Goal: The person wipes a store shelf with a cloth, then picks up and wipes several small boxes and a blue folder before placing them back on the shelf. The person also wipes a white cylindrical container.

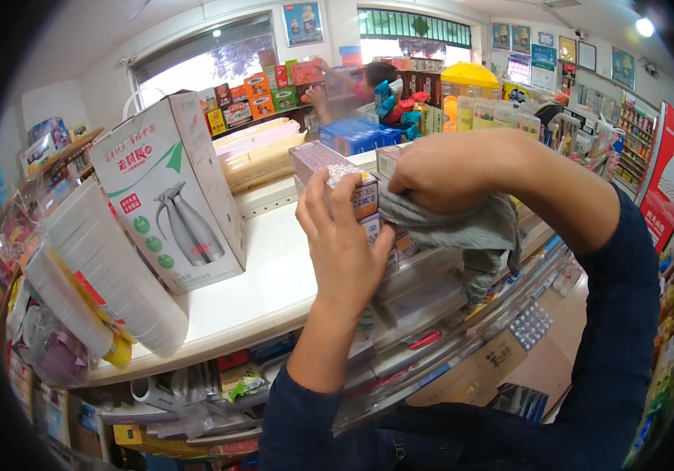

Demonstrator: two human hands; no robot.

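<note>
My left hand (343, 235) grips a small patterned carton (328, 162) on the white top shelf (278, 253), fingers over its top and thumb at its near end. Another small carton lies beneath it. My right hand (437, 171) is closed on a grey-green cloth (461, 226), which hangs over the shelf's front edge. The cloth lies against the cartons just right of my left hand. Behind my right hand a further small carton (385, 160) shows in part; the hand and cloth hide the rest.
A boxed vacuum jug (172, 194) and stacked white plastic containers (113, 259) stand at the left. Blue packs (357, 135) and a yellow-lidded jar (469, 88) are behind. Lower shelves hold packaged goods. Across the shelving, another person's arm (343, 82) reaches towards colourful boxes (260, 94).
</note>
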